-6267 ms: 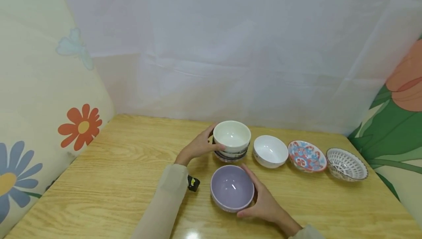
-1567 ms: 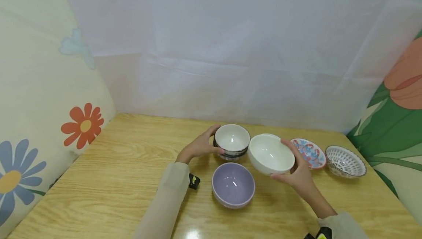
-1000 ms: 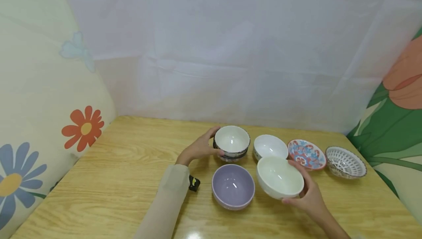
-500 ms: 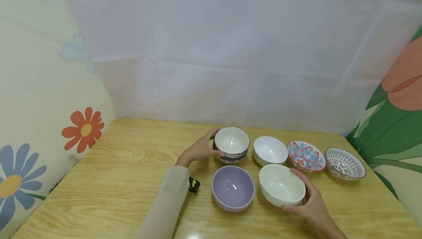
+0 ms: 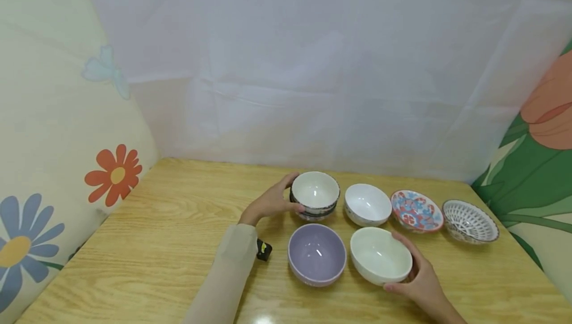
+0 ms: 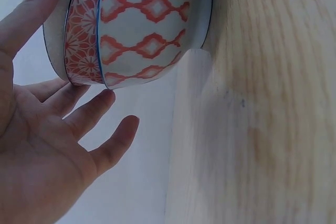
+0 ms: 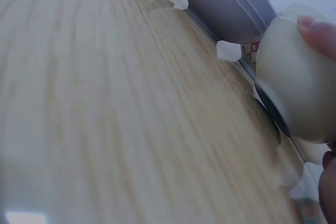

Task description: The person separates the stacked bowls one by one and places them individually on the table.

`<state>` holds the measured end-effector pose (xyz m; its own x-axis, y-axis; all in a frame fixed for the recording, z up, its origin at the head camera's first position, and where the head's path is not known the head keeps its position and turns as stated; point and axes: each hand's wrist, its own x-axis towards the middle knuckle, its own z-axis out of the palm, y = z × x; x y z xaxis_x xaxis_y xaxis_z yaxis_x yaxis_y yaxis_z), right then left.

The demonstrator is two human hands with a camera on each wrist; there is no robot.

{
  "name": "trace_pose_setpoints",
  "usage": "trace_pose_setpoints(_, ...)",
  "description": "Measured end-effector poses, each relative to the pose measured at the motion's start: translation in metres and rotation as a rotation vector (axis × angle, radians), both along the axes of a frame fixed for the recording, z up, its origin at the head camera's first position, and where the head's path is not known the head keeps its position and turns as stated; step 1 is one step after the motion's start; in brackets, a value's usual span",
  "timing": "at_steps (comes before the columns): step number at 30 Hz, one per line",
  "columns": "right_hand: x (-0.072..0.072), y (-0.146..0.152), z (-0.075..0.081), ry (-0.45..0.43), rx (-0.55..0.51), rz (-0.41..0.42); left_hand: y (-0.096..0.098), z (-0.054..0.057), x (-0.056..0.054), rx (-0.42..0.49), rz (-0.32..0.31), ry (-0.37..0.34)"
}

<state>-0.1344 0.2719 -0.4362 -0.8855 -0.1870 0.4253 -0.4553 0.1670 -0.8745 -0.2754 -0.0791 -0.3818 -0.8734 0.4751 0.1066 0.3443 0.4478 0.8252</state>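
My right hand [image 5: 420, 277] holds a cream-white bowl [image 5: 380, 257] by its right side, thumb in front and fingers behind the rim. In the right wrist view this plain bowl [image 7: 299, 77] is close over the table beside the purple bowl [image 7: 231, 9]. The purple bowl [image 5: 316, 254] stands just left of it in the head view. Farther back, my left hand [image 5: 270, 202] grips the left side of a stack of bowls [image 5: 315, 192]. The left wrist view shows red patterns on the stack's outside [image 6: 147, 19], with thumb and fingertips against it.
Along the back right stand a white bowl [image 5: 367, 203], a red-and-blue patterned bowl [image 5: 416, 210] and a bowl with a dark lattice pattern [image 5: 469, 220]. They rest on a wooden table [image 5: 170, 234]. A white cloth [image 5: 286, 65] hangs behind it.
My right hand left the purple bowl, took the cream-white bowl off the top of the stack, and brought it rightward and nearer, beside the purple bowl. My left hand has stayed at the stack.
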Motion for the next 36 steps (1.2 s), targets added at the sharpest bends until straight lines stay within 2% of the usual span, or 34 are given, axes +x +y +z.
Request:
trace_pose_setpoints(4, 0.0, 0.001, 0.0, -0.011, 0.026, 0.0, 0.001, 0.0, 0.0, 0.0, -0.002, 0.005)
trace_pose_setpoints(8, -0.001, 0.004, 0.002, -0.033, 0.133, -0.032, 0.001, 0.0, 0.0, 0.001, 0.005, 0.012)
trace_pose_setpoints(12, -0.002, 0.006, 0.004, -0.044, 0.208, -0.023, 0.001, 0.0, 0.0, -0.009, 0.02, 0.01)
trace_pose_setpoints(18, -0.001, 0.008, 0.002, -0.037, 0.219, 0.044, 0.0, 0.0, 0.001, -0.017, 0.019, 0.007)
trace_pose_setpoints(22, 0.0, 0.009, 0.002, -0.049, 0.229, 0.053, 0.0, 0.001, 0.002, -0.018, 0.015, 0.005)
trace_pose_setpoints(31, 0.001, 0.009, 0.013, -0.184, 0.235, 0.051, 0.001, 0.002, 0.002, -0.029, 0.029, -0.005)
trace_pose_setpoints(36, -0.005, 0.012, 0.018, -0.122, 0.269, 0.073, 0.001, 0.002, 0.002, -0.031, 0.041, -0.009)
